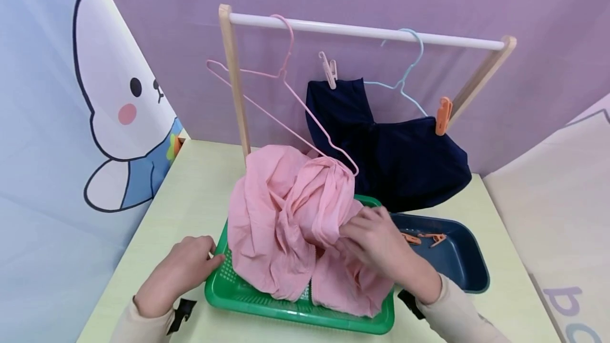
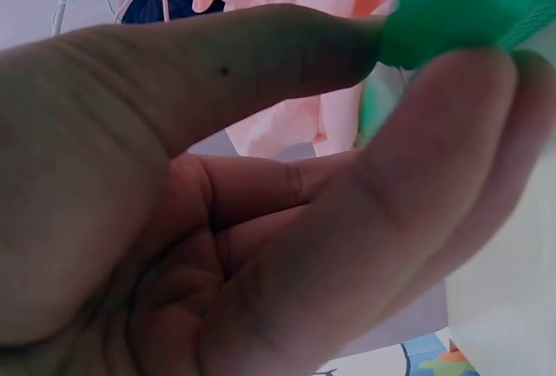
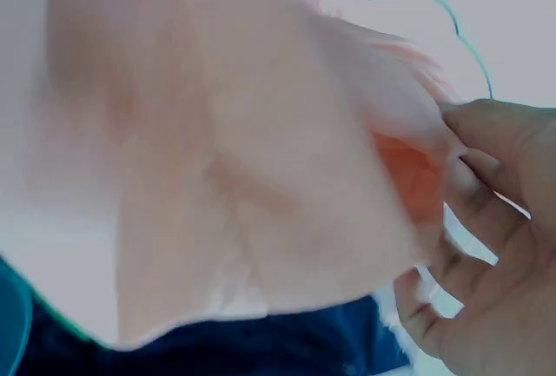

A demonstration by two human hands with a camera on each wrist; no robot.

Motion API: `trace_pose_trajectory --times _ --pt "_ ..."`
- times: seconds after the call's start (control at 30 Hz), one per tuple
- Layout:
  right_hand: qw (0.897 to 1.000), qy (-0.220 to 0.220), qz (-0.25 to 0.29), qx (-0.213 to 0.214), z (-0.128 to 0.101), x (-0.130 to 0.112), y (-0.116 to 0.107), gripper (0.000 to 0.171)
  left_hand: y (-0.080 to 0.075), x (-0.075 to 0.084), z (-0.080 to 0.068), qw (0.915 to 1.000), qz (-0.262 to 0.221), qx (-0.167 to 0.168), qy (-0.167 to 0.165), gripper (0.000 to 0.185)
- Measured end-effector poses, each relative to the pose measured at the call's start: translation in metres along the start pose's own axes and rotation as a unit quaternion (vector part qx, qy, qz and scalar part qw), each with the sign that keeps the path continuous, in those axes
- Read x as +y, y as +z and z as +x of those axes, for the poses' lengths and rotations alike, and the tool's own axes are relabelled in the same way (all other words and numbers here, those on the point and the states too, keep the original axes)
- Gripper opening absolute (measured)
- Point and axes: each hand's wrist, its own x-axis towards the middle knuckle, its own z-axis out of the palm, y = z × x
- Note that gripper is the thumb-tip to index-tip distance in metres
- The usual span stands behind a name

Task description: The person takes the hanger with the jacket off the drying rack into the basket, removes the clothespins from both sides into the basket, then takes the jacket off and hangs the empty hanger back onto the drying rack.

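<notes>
A crumpled pink garment (image 1: 281,221) is heaped in a green plastic basket (image 1: 295,312) on the table. A pink wire hanger (image 1: 286,94) hangs from the rack's white rail (image 1: 367,30), its lower corner tucked into the garment's top. My left hand (image 1: 209,259) pinches the basket's left rim between thumb and fingers. The left wrist view shows that green rim (image 2: 460,11) at the fingertips (image 2: 452,115). My right hand (image 1: 356,227) grips a fold on the garment's right side. In the right wrist view the pink cloth (image 3: 243,150) is bunched against curled fingers (image 3: 486,246).
A navy garment (image 1: 395,158) hangs on a light blue hanger (image 1: 405,68), held by a white peg (image 1: 329,70) and an orange peg (image 1: 443,115). A dark blue tray (image 1: 457,258) with orange pegs (image 1: 424,238) sits to the right. Printed screens stand on both sides.
</notes>
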Motion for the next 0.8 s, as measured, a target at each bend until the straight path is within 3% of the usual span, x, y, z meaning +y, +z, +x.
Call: trace_pose_trajectory --times 0.07,0.17,0.3,0.4,0.53,0.6,0.73,0.8 --pt "0.999 -0.012 -0.008 -0.041 0.0 -0.008 0.005 0.012 0.0 0.001 0.0 1.0 -0.001 0.001 0.0 0.017" --pt "0.99 -0.014 -0.02 -0.136 0.002 -0.017 0.013 0.009 0.0 0.001 -0.001 1.0 0.0 0.004 0.001 0.017" --pt "0.962 0.0 -0.047 -0.27 0.004 -0.027 0.025 0.014 0.0 0.0 -0.001 1.0 0.002 0.003 -0.005 0.018" --pt "0.942 -0.008 -0.076 -0.328 0.005 -0.031 0.032 0.011 0.001 0.0 0.001 1.0 0.002 0.001 -0.009 0.018" --pt "0.928 -0.03 -0.088 -0.362 0.008 -0.033 0.035 0.004 0.001 -0.001 0.001 0.9999 0.001 0.0 -0.011 0.018" --pt "0.922 -0.025 -0.07 -0.38 0.011 -0.032 0.031 0.01 0.002 -0.001 0.001 0.9999 -0.003 0.0 -0.011 0.018" --pt "0.931 -0.01 -0.01 -0.364 0.017 -0.023 0.009 0.013 0.002 -0.002 0.001 0.9999 -0.006 0.001 -0.01 0.018" --pt "0.948 -0.008 0.011 -0.319 0.021 -0.013 -0.008 0.011 0.001 -0.003 0.001 0.9999 -0.006 0.0 -0.01 0.018"
